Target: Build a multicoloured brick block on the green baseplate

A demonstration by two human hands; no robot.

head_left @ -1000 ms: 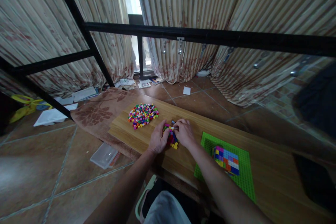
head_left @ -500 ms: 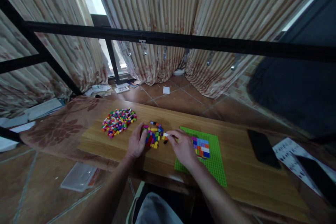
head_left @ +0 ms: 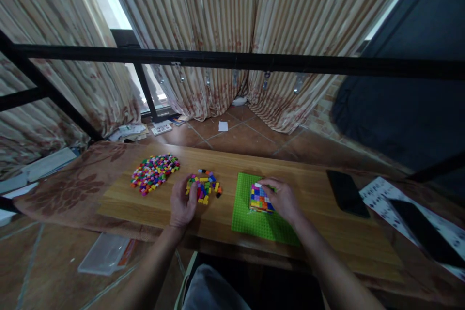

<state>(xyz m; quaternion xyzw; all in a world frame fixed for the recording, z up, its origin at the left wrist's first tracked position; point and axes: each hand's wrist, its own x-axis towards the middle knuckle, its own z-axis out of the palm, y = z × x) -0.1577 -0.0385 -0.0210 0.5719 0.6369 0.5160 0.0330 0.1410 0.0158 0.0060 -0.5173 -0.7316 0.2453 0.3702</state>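
My right hand (head_left: 281,197) is over the green baseplate (head_left: 241,218), thumb and fingers pinched on a small white brick (head_left: 257,185). That brick is at the far edge of a colourful block of bricks (head_left: 259,198) built on the plate; whether it is pressed down I cannot tell. My left hand (head_left: 183,203) rests beside a small loose group of bricks (head_left: 206,188), with its thumb apart from the fingers. It partly covers the group's left side, and nothing shows in its grip.
A larger heap of mixed small bricks (head_left: 154,173) lies on the left of the wooden table (head_left: 145,208). A black phone (head_left: 348,193) lies at the right, near a printed sheet (head_left: 379,193) with another dark device (head_left: 423,227) on it. A clear plastic box (head_left: 103,254) sits on the floor.
My right hand has moved right, from the small brick group to the built block, carrying the white brick. My left hand stays beside the group. The view has shifted slightly.
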